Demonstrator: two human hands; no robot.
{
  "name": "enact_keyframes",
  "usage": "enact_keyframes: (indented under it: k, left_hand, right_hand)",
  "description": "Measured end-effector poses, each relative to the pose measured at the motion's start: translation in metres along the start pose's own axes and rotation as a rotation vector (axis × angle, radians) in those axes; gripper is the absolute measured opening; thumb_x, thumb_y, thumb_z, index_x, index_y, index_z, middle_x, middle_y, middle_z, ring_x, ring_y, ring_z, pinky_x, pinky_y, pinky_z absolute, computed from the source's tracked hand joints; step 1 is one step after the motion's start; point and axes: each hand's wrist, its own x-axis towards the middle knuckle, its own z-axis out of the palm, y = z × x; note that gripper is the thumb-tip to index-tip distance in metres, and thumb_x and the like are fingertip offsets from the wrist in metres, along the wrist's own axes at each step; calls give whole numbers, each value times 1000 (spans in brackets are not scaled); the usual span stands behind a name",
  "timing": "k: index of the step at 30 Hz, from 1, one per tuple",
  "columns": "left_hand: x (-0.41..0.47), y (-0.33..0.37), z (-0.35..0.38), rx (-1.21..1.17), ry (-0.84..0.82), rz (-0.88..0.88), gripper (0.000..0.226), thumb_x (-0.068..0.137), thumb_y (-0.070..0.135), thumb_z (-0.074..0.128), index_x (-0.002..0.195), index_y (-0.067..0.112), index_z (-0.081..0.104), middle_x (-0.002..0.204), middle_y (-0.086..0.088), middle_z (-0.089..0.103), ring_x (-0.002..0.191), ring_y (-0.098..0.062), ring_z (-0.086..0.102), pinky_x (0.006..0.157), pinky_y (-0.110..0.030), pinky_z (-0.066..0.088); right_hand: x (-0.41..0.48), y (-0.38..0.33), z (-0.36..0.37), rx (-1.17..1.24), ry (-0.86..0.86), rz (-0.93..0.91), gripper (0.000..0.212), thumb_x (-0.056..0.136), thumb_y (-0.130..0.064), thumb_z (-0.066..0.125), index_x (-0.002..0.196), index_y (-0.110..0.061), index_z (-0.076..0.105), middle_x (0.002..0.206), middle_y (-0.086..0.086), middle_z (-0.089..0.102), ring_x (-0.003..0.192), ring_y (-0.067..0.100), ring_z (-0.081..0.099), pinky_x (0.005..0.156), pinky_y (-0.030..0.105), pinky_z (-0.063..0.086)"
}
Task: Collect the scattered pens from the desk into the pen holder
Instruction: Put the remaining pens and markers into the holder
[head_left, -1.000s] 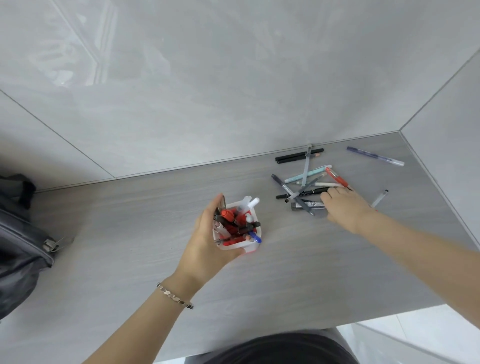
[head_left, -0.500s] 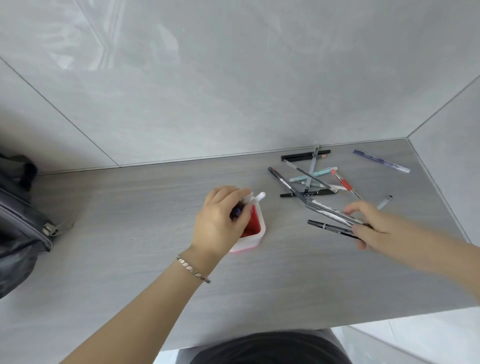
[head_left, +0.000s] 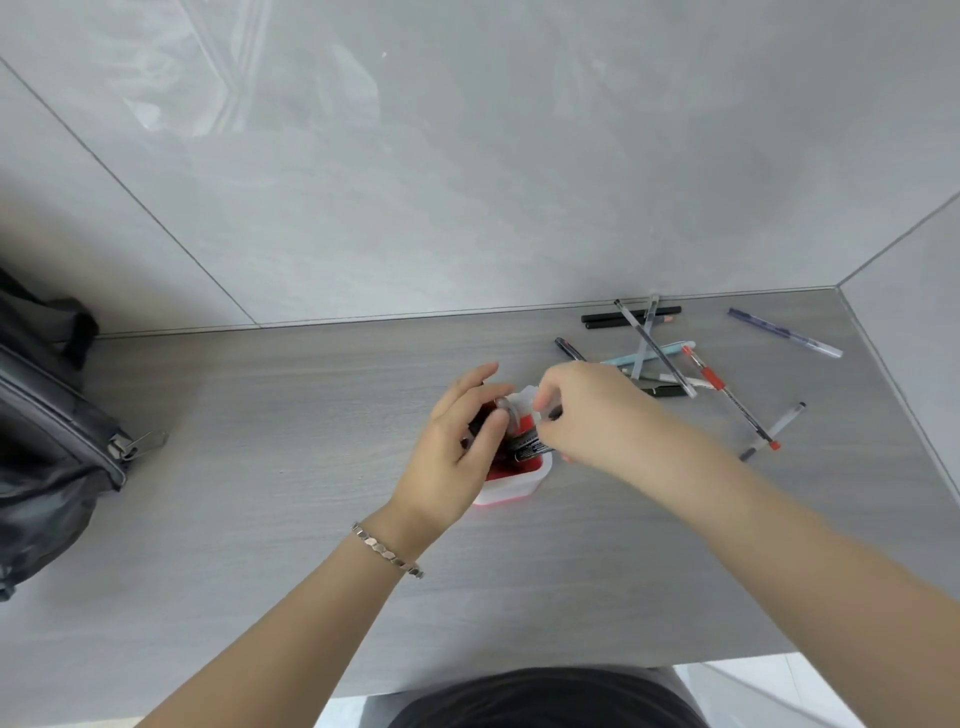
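Note:
The white and red pen holder (head_left: 522, 480) stands mid-desk, mostly covered by both hands. My left hand (head_left: 457, 441) curls over its left side, fingers on the pens standing in it. My right hand (head_left: 597, 415) is directly above the holder's right side, closed on a few dark pens (head_left: 527, 441) whose tips point down into the opening. A loose pile of scattered pens (head_left: 654, 353) lies behind my right hand near the wall. Apart from it lie a purple pen (head_left: 784, 332), a red pen (head_left: 727, 395) and a grey pen (head_left: 774, 431).
A black bag (head_left: 52, 436) rests at the desk's left end, its zipper pull lying on the wood. The grey wall runs along the back and meets a side wall at the right corner. The desk's front edge (head_left: 571, 675) is just above my lap.
My right hand has carried a few pens from the pile leftward to the holder's opening. My left hand stayed on the holder's pens. The camera view dipped slightly.

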Motion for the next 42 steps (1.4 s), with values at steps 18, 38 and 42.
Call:
enact_keyframes:
  k: [18, 38, 42]
  left_hand:
    - [-12, -17, -14, 141, -121, 58, 82, 66, 24, 79, 122, 46, 24, 133, 4, 37, 117, 21, 29, 95, 2, 24]
    - [-3, -18, -8, 266, -233, 100, 93, 60, 27, 82, 124, 51, 20, 131, 49, 9, 133, 2, 25, 108, -40, 36]
    - [-3, -17, -8, 273, -238, 97, 91, 60, 28, 82, 122, 54, 20, 130, 50, 12, 131, 8, 24, 107, -38, 37]
  right_hand:
    - [33, -7, 35, 33, 250, -167, 38, 97, -23, 29, 133, -16, 40, 134, 10, 47, 122, 29, 46, 101, 43, 39]
    - [80, 122, 30, -42, 276, 17, 37, 88, -18, 57, 122, -6, 53, 120, 14, 59, 117, 29, 49, 98, 39, 40]
    - [107, 108, 34, -206, 220, 42, 38, 88, -12, 54, 124, -6, 45, 122, 18, 56, 115, 34, 49, 91, 41, 42]
